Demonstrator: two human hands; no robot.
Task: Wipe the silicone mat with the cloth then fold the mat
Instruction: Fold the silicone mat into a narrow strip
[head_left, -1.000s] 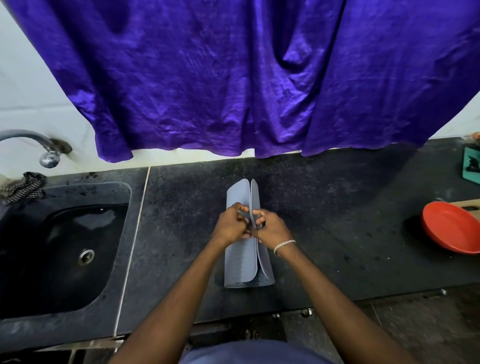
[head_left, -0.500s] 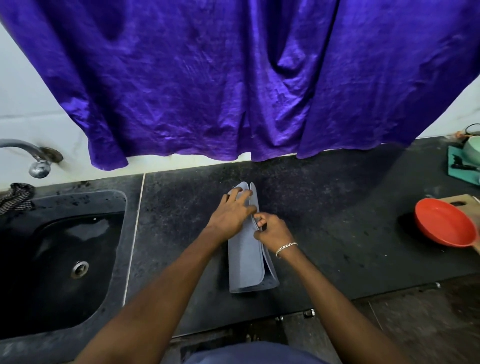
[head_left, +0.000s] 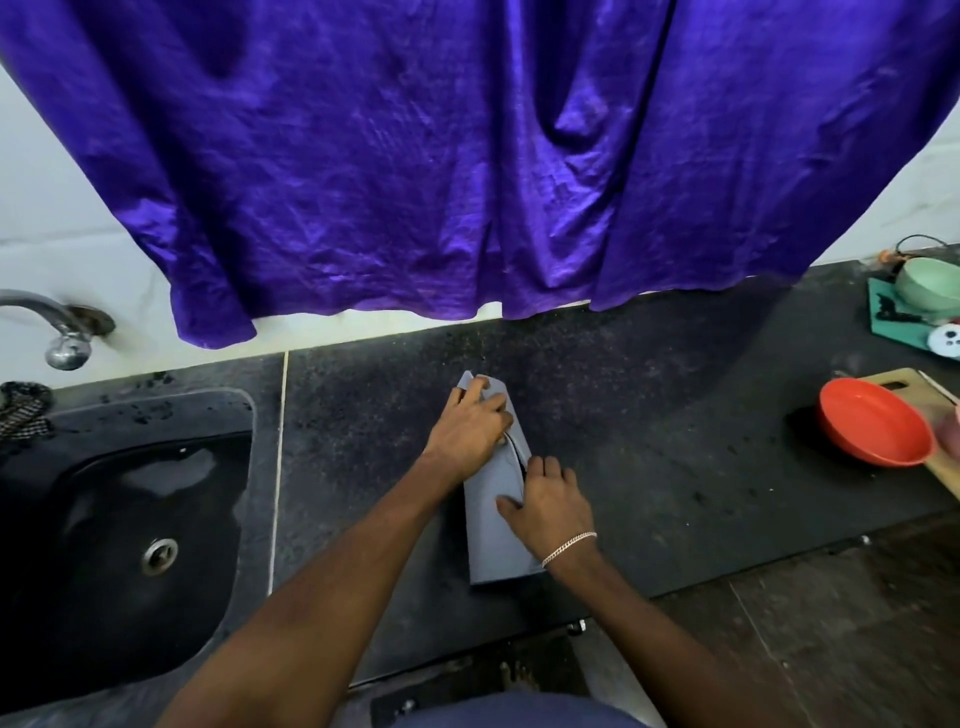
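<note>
Below a purple curtain (head_left: 415, 156), dark stone bench (head_left: 649, 441) beside a black sink (head_left: 130, 519). Mid-bench, grey silicone mat (head_left: 491, 540) folded into a narrow strip, running away from the body. Left grip (head_left: 475, 428) spread flat on the far half, pressing down; right grip (head_left: 550, 506) spread on the near half, thumb on top, pinching nothing. Best to press firmly along the fold, edges aligned — likely to spring open otherwise.

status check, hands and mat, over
Left hand flat on mat, far end. Right hand pressing near end. Mat folded narrow on counter. Red bowl off right, apart.
</note>
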